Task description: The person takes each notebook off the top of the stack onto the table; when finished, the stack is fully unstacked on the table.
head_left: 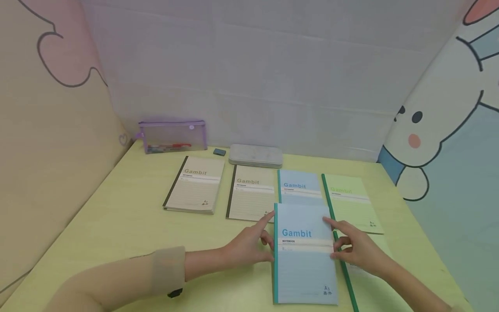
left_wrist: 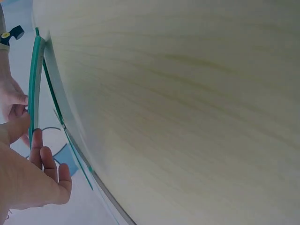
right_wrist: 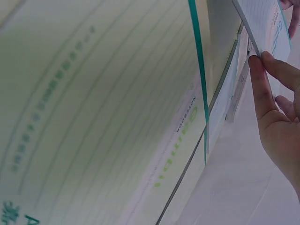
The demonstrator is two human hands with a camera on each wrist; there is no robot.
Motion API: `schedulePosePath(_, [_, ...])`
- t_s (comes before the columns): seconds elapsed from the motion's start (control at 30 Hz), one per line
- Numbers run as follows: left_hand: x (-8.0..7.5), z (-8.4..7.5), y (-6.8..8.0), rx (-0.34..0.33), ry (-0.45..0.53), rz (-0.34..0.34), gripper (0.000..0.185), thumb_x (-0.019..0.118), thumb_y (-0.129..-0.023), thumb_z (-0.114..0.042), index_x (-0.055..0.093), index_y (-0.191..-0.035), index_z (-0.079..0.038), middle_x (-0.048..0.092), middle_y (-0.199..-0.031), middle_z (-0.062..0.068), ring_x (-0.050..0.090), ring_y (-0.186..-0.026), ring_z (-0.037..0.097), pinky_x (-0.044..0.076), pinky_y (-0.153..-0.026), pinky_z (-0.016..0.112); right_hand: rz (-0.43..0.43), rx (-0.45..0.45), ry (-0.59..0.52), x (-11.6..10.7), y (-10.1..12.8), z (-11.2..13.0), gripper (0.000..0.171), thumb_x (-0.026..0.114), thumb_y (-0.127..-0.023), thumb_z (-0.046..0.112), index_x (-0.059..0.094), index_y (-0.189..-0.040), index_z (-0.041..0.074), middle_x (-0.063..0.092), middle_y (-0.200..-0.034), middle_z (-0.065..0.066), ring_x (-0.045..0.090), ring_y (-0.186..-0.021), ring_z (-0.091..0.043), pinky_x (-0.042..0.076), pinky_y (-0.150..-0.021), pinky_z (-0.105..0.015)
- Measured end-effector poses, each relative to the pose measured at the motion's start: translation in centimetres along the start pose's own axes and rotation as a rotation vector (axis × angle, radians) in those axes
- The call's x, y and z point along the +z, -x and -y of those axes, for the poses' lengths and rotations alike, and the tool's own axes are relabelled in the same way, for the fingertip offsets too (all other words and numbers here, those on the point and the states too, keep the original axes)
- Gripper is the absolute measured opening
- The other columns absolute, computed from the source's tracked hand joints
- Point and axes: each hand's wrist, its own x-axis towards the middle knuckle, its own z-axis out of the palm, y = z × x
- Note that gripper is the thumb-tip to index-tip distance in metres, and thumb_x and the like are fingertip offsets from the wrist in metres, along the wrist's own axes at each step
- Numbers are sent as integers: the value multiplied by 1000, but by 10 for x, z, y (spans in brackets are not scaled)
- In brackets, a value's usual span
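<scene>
Both hands hold a blue Gambit notebook (head_left: 306, 273) with a green spine, cover up. At its left spine edge, my left hand (head_left: 245, 247) pinches it between thumb and fingers. Fingers and thumb of my right hand (head_left: 362, 251) grip the opposite edge. In the left wrist view the notebook's spine (left_wrist: 35, 79) is raised off the table. Behind it lies another blue notebook (head_left: 300, 180), its lower part hidden. A green notebook (head_left: 352, 203) lies to the right, and a second green notebook (head_left: 370, 290) is partly covered by my right hand and forearm.
Two beige notebooks with dark spines lie left of the blue ones: a thicker-looking one (head_left: 196, 186) and another beige notebook (head_left: 249, 195). Along the back stand a purple-edged mesh pencil case (head_left: 175, 134) with pens, a small blue eraser (head_left: 219, 152) and a grey flat case (head_left: 255, 155).
</scene>
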Motion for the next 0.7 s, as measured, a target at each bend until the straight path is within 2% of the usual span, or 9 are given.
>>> schedulePosePath(0.17, [5,2,-4,18,15,74,109,83,-71,-13,11,-152,-18,65,-84,-19,53,-90,6,43,-85,23,-1,29,29,0,8,-9,86,77,-76,9,30,-148,8,42,-126,-21,62,-77,-7,55,-69,-22])
schedulePosePath(0.3, [6,5,-6,28,-7,159,108,82,-72,-13,10,-152,-14,66,-88,-20,54,-93,1,42,-93,24,9,54,81,0,12,-13,86,79,-75,13,32,-147,9,44,-127,-18,60,-79,-6,54,-68,-22])
schedulePosePath(0.5, [8,14,-10,30,-25,274,107,81,-73,-13,9,-152,-7,66,-95,-21,55,-103,-5,29,-111,32,55,29,214,0,14,-22,85,80,-73,31,39,-143,8,49,-120,-10,53,-82,-6,51,-67,-23])
schedulePosePath(0.6, [10,20,-14,21,-10,299,105,80,-74,-13,10,-151,-6,66,-97,-21,55,-106,-4,28,-111,30,67,14,296,0,14,-27,86,78,-72,43,41,-142,9,51,-113,-3,50,-82,-5,47,-68,-23])
schedulePosePath(0.7, [13,23,-17,10,-18,306,103,81,-73,-14,14,-151,-5,66,-98,-20,55,-105,-3,35,-106,24,72,33,345,1,13,-32,89,76,-70,51,42,-143,13,51,-111,1,47,-84,-5,43,-69,-22])
